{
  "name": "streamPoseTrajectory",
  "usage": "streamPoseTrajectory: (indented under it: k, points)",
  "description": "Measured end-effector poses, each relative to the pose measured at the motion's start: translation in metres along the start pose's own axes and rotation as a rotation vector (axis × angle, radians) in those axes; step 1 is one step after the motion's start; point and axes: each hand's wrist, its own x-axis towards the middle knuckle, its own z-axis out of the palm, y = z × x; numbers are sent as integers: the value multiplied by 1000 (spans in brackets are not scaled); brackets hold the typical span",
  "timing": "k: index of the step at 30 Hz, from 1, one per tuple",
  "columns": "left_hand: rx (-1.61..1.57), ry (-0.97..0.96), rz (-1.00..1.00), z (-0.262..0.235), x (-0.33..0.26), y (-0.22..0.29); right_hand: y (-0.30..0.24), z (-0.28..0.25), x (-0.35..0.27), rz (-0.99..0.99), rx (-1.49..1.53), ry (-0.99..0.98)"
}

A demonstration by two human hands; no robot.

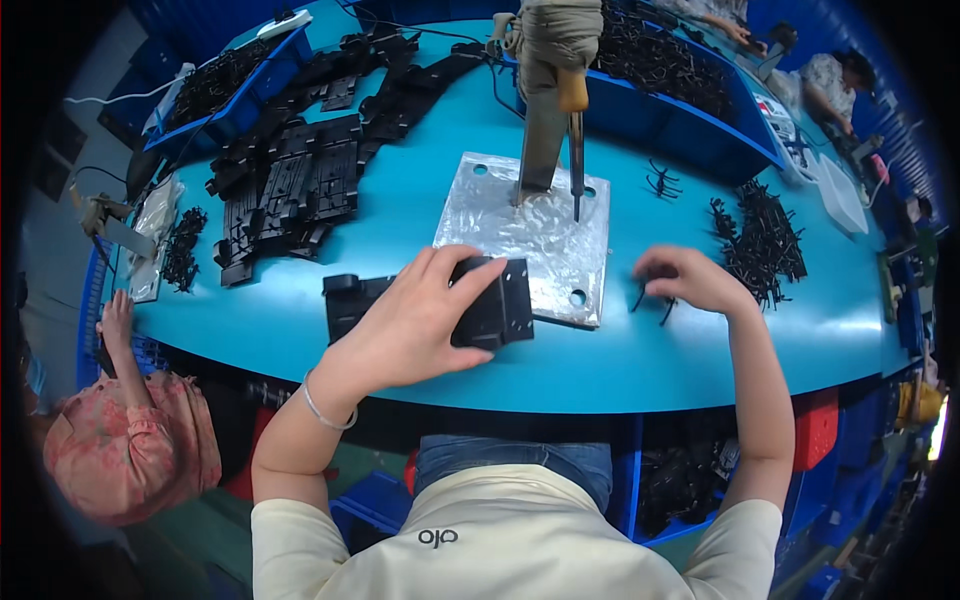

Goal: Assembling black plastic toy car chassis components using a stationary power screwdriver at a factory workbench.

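My left hand (pixel 410 312) grips a flat black plastic part (pixel 508 305) from above, fingers over its far edge and thumb along the near side. The part lies at the table's near side, its right end next to a silvery metal plate (pixel 575 262). Over that plate, a post wrapped in cloth carries a soldering-iron-like tool (pixel 573 95) with an orange handle and its tip pointing down. Right of the plate, my right hand (pixel 695 280) has its fingers curled, and a thin black plastic piece (pixel 668 313) pokes out beneath them. The fingers partly hide that piece.
Many black plastic parts (pixel 300 180) lie stacked at the left. Loose thin black pieces (pixel 765 245) form a pile at the right. Blue bins (pixel 690 115) of black pieces stand at the back. A person in a pink patterned top (pixel 135 450) sits at the left.
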Motion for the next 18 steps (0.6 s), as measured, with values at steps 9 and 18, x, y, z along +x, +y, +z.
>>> streamPoseTrajectory:
  k: [9, 18]
  points:
    - [-1391, 469, -50, 3, -13, -9, 17, 49, -31, 8, -417, 678]
    - [-2353, 147, -252, 60, -13, 12, 15, 48, -24, 29, 85, 656]
